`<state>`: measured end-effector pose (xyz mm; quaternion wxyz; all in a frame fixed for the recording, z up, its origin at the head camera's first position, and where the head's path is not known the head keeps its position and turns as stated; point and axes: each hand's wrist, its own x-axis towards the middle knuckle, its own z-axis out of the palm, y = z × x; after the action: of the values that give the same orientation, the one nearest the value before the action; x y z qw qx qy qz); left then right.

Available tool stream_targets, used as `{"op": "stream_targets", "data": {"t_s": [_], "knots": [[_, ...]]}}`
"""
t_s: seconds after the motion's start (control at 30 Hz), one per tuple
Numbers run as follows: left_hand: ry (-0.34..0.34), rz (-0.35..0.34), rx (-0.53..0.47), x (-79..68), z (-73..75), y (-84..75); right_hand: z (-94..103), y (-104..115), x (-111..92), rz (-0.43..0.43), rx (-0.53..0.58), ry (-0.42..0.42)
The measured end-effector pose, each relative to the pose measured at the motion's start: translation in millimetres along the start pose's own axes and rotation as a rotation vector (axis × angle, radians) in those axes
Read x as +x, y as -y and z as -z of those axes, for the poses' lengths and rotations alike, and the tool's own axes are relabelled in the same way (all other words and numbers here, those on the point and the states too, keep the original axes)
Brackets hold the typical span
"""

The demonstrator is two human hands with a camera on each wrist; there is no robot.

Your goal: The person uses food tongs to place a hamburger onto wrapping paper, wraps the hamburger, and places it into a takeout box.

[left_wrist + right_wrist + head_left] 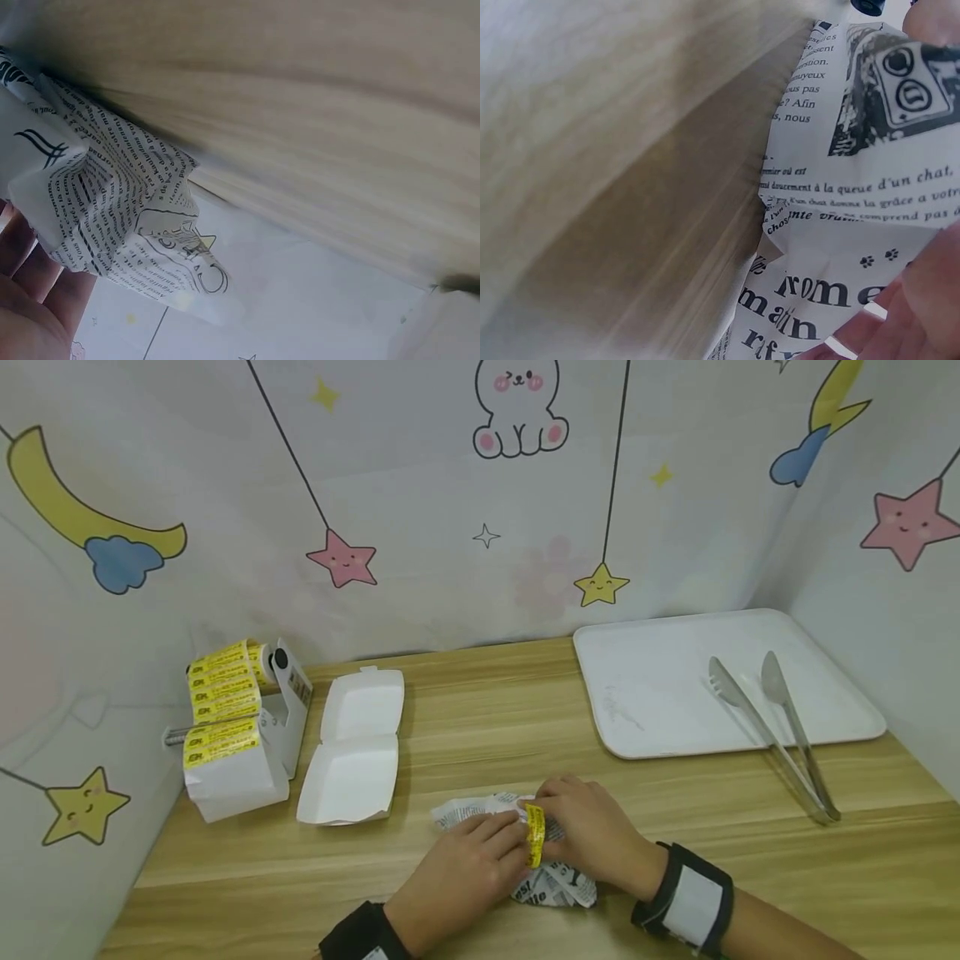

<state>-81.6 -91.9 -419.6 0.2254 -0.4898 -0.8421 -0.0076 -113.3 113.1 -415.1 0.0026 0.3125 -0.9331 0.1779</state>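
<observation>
A package wrapped in newsprint-patterned paper [558, 885] lies on the table between both hands; its contents are hidden. Across its middle runs a yellow printed label [535, 835]. My left hand [468, 868] holds the package from the left, fingertips at the label's edge. From the other side my right hand [596, 831] grips it, with fingers and thumb close to the label. The left wrist view shows the crumpled wrapping paper [120, 187] against the left fingers [37, 274]. In the right wrist view, folded printed paper [840, 247] lies against the right fingers [930, 292].
A label dispenser [225, 777] with a strip of yellow labels stands at the left. Beside it lies an opened white clamshell box [348, 781]. Metal tongs [787, 752] rest partly on a white tray [660, 727] at the back right. A patterned curtain [450, 502] backs the table.
</observation>
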Motion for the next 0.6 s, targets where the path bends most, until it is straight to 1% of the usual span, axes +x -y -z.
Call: {"op": "stream_targets", "data": {"t_s": [0.27, 0.4, 0.5, 0.6], "knots": [[0.087, -0.01, 0.021, -3.1, 2.5, 0.2, 3.2, 0.2, 0.8, 0.006, -0.007, 0.018], [0.118, 0.005, 0.015, -3.4, 4.4, -1.5, 5.1, -0.7, 2.2, 0.042, 0.005, 0.032], [0.124, 0.016, 0.001, -2.3, 5.3, -2.3, 6.2, -2.5, 2.9, 0.082, 0.02, 0.038], [0.131, 0.022, 0.0, -2.1, 5.5, -2.5, 8.1, -2.8, 3.4, 0.119, 0.03, 0.062]]}}
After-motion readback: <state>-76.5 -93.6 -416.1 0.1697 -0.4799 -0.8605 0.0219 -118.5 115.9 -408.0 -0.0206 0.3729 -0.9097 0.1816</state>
